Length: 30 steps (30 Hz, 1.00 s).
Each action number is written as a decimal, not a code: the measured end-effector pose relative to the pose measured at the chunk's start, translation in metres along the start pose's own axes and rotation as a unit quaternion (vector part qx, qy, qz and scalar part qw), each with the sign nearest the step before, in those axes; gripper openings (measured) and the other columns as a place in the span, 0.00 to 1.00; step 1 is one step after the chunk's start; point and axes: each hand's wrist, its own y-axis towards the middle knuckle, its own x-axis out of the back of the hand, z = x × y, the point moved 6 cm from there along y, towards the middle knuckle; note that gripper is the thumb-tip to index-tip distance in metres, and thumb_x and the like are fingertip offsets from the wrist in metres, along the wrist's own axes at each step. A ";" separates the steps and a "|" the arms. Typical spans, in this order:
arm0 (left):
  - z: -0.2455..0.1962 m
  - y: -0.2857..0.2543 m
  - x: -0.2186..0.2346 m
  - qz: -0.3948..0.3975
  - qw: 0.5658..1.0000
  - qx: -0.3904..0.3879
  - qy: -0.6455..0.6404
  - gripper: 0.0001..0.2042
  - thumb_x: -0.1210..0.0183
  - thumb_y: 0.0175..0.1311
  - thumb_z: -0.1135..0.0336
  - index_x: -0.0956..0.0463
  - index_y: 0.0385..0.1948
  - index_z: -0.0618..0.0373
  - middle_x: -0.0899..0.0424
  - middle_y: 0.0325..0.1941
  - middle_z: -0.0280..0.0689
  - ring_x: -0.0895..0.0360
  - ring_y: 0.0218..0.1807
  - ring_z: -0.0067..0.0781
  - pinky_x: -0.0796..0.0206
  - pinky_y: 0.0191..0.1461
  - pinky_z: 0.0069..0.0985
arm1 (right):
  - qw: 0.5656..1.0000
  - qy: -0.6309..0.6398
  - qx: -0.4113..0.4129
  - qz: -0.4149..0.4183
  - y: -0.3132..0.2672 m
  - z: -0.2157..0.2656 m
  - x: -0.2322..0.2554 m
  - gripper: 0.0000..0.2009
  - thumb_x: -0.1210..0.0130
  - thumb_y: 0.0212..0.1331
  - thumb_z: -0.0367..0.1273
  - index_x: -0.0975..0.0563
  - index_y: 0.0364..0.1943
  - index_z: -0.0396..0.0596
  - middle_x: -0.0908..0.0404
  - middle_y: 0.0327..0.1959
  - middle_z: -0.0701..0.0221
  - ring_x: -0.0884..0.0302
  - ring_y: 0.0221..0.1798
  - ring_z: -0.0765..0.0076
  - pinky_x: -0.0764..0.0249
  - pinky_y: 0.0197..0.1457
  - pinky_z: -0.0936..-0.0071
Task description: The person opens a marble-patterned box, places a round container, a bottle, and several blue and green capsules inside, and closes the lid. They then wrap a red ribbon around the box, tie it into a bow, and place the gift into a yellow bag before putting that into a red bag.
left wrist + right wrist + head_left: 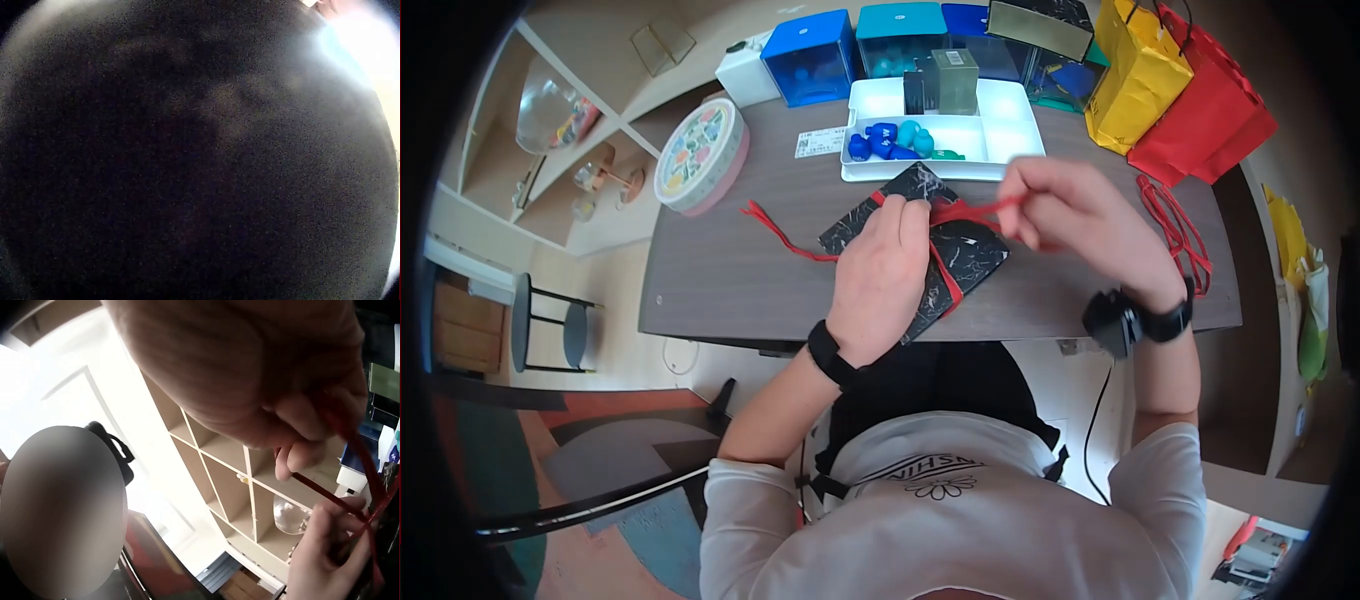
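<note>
A black marbled box (pixel 972 262) lies tilted on the desk, with red ribbon (pixel 945 272) crossing its top. The left hand (pixel 882 280) rests on the box, its fingers pinching the ribbon near the crossing; in the right wrist view the left hand (pixel 328 553) shows its fingertips at the ribbon. Right of it, raised above the box's right corner, the right hand (pixel 1090 220) grips a ribbon length with curled fingers. The right wrist view shows the right hand (pixel 269 375) with red ribbon (pixel 362 456) running from it to the box. The left wrist view is almost wholly dark.
Behind the box is a white tray (pixel 1010 148) holding blue and teal pieces and small boxes. A round floral tin (pixel 700 155) stands left. Blue bins (pixel 808 60), a yellow bag (pixel 1135 75) and a red bag (pixel 1205 105) line the back. Loose red cord (pixel 1175 235) lies right.
</note>
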 end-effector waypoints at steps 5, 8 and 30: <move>0.001 -0.001 -0.001 -0.001 1.000 -0.009 0.016 0.08 0.42 0.58 0.78 0.26 0.40 0.62 0.28 0.37 0.44 0.23 0.41 0.47 0.28 0.42 0.37 | 0.990 -0.072 0.003 0.118 -0.052 0.001 0.000 0.14 0.55 0.59 0.20 0.21 0.45 0.43 0.21 0.31 0.73 0.26 0.33 0.82 0.29 0.37 0.80; 0.001 -0.001 -0.001 -0.005 1.000 -0.016 0.022 0.08 0.42 0.58 0.77 0.26 0.39 0.62 0.29 0.37 0.43 0.23 0.41 0.46 0.28 0.41 0.37 | 0.933 -0.306 0.124 0.145 -0.057 -0.001 -0.005 0.12 0.40 0.63 0.31 0.22 0.49 0.44 0.20 0.37 0.68 0.22 0.38 0.64 0.28 0.48 0.70; 0.023 -0.009 0.030 0.107 0.989 -0.092 -0.052 0.13 0.37 0.59 0.67 0.25 0.44 0.57 0.26 0.43 0.39 0.21 0.43 0.41 0.27 0.43 0.31 | 0.987 -0.149 0.047 -0.028 0.004 -0.067 -0.040 0.09 0.48 0.72 0.32 0.19 0.45 0.43 0.16 0.32 0.67 0.23 0.31 0.67 0.29 0.37 0.70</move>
